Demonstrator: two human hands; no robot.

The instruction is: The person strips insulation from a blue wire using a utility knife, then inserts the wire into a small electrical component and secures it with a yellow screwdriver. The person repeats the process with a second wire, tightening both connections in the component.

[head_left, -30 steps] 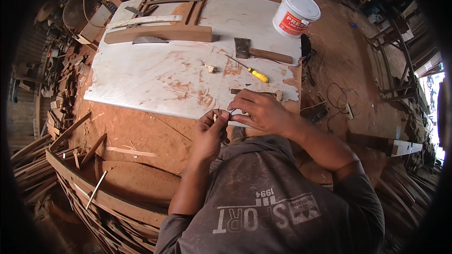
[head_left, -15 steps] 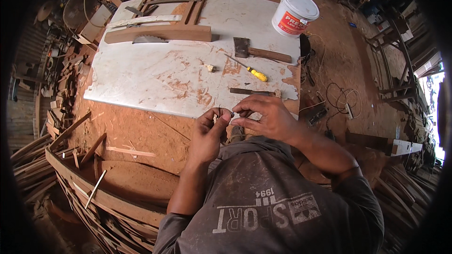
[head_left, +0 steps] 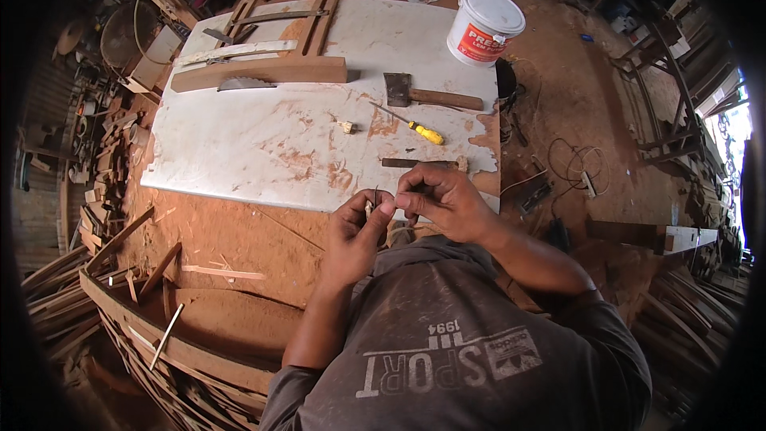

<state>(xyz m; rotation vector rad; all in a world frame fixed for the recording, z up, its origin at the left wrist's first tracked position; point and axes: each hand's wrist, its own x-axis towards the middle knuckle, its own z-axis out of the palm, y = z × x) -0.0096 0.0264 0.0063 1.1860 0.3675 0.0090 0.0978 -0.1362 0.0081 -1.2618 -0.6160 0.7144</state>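
Observation:
My left hand (head_left: 361, 227) is closed in a pinch in front of me at the table's near edge. A thin dark sliver sticks up between its thumb and fingers, too small to name. My right hand (head_left: 443, 201) is pinched too, its fingertips against or right beside the left thumb; what they hold, if anything, is hidden. Just beyond the right hand lies a flat dark bar-shaped tool (head_left: 403, 163). Farther off are a screwdriver (head_left: 427, 133) with a yellow handle, a small pale lump (head_left: 347, 127) and a hatchet-like tool (head_left: 435, 99) with a wooden handle.
On the white tabletop (head_left: 239, 140), a thick wooden beam (head_left: 303, 71) lies by a toothed saw blade (head_left: 246, 83), with a wooden frame (head_left: 321, 24) behind. A lidded white bucket (head_left: 485, 28) stands at the far right. A curved wooden piece (head_left: 183, 351) and stacked offcuts are at left; cables (head_left: 578, 168) at right.
My right fingertips have shifted slightly, and the dark bit between the hands shows less. Both hands stay close together. The table has moved slightly left and lower in view.

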